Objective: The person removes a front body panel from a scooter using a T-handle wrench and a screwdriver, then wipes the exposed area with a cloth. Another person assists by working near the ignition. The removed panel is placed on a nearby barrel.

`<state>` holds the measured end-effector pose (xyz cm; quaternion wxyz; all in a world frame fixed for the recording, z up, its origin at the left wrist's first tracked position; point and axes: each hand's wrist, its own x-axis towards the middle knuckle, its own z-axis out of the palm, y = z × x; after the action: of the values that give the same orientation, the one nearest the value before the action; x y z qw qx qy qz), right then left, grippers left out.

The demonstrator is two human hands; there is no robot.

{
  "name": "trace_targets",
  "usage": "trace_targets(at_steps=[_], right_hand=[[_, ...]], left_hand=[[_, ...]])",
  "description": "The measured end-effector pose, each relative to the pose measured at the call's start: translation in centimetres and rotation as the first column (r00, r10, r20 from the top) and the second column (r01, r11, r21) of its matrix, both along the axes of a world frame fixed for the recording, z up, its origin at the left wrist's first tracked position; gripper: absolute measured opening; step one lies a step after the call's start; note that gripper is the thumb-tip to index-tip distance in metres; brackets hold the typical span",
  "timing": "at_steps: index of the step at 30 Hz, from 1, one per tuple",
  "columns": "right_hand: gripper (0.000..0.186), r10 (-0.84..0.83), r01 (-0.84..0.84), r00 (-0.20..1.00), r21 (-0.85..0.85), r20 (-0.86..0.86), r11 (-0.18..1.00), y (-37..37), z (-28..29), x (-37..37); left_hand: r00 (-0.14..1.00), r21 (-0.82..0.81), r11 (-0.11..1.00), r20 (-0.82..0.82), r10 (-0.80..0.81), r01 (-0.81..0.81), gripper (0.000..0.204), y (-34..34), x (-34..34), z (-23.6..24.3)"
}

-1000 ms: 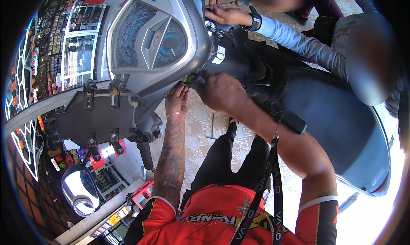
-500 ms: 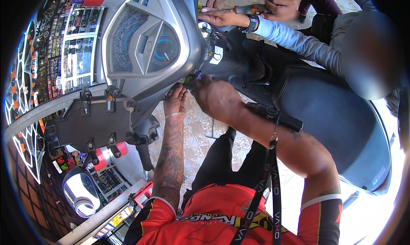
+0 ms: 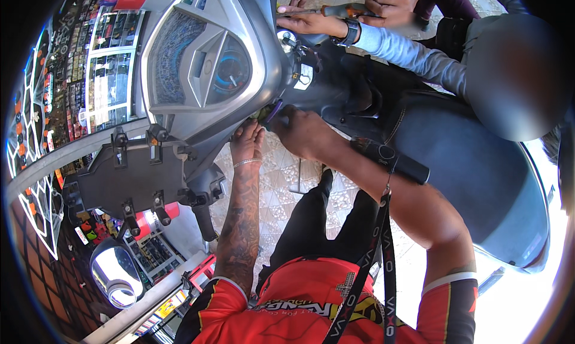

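Observation:
A scooter's grey front cowl (image 3: 266,62) with its instrument panel (image 3: 227,74) fills the upper middle. My left hand (image 3: 247,141) reaches up to the cowl's lower edge, fingers curled; their tips and whatever they grip are partly hidden. Right beside it, my right hand (image 3: 302,133) is closed, knuckles up, at the same edge. A thin purple strip (image 3: 274,111) shows by its fingertips, above a small greenish patch between the two hands. What the right fingers pinch is covered by the hand itself.
Across the scooter, a co-worker's hands (image 3: 317,24) hold a screwdriver (image 3: 350,10) with an orange and black handle. The black seat (image 3: 473,170) lies to the right. At left are a black clamped holder (image 3: 135,177), a handlebar grip (image 3: 205,223) and a mirror (image 3: 117,272).
My right hand has turned and shifted slightly, and more of the purple strip shows. My left hand stays in place. The co-worker's hands have moved a little.

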<state>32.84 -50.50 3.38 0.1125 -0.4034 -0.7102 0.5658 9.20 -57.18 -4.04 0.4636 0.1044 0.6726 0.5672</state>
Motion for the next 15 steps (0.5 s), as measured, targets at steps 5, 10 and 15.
trace_targets(at_steps=[5,10,15], right_hand=[[0.032,0.068,-0.063,0.998,0.657,0.018,0.751,-1.8,-0.8,0.4],[0.02,0.063,-0.078,0.996,0.236,0.071,0.969,-1.4,-1.5,-1.4],[0.022,0.033,-0.12,0.982,0.488,0.184,0.864,-1.9,-0.2,-1.7]], left_hand=[[1.0,0.017,1.0,0.01,0.013,-0.013,0.016,-0.1,0.0,-0.1],[1.0,0.012,1.0,0.015,-0.001,0.001,0.018,-0.1,-0.2,-0.2],[0.999,0.002,0.999,0.017,-0.033,0.033,0.019,0.1,0.0,0.0]])
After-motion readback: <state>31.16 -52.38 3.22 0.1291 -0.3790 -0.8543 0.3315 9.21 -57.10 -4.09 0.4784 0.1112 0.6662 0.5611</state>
